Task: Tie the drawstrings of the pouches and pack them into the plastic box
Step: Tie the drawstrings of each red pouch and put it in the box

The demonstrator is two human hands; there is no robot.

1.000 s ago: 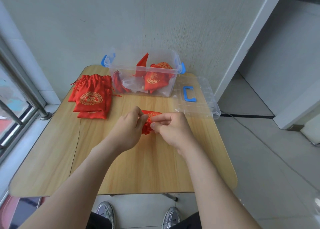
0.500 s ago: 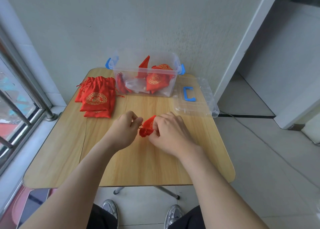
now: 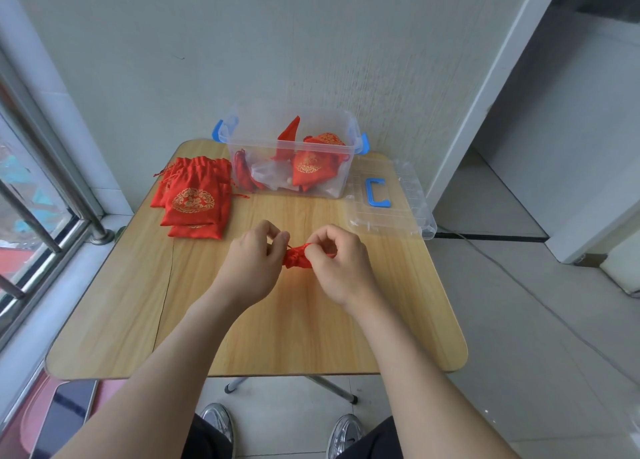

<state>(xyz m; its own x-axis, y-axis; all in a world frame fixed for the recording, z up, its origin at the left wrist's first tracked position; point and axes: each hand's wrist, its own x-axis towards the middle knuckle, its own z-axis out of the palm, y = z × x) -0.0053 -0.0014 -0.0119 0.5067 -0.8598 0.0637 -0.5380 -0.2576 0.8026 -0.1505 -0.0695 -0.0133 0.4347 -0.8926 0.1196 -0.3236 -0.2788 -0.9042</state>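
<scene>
A small red pouch [image 3: 297, 257] is bunched up between my two hands over the middle of the wooden table [image 3: 277, 337]. My left hand [image 3: 254, 262] pinches its thin red drawstring just left of the pouch. My right hand [image 3: 337, 262] grips the pouch's gathered neck, and most of the pouch is hidden behind its fingers. At the back of the table stands the clear plastic box [image 3: 341, 181] with blue latches, holding several red pouches. A stack of flat red pouches with gold emblems [image 3: 194, 198] lies at the back left.
The box's clear lid [image 3: 405, 212] with a blue handle lies right of the box, overhanging the table's right edge. A window with a metal rail [image 3: 52, 195] runs along the left. A phone [image 3: 64, 417] lies low at the left. A doorway opens on the right.
The pouch has been gathered tighter and lies more sideways between my hands. My left hand now pinches the string a little apart from the pouch. The view shifted slightly.
</scene>
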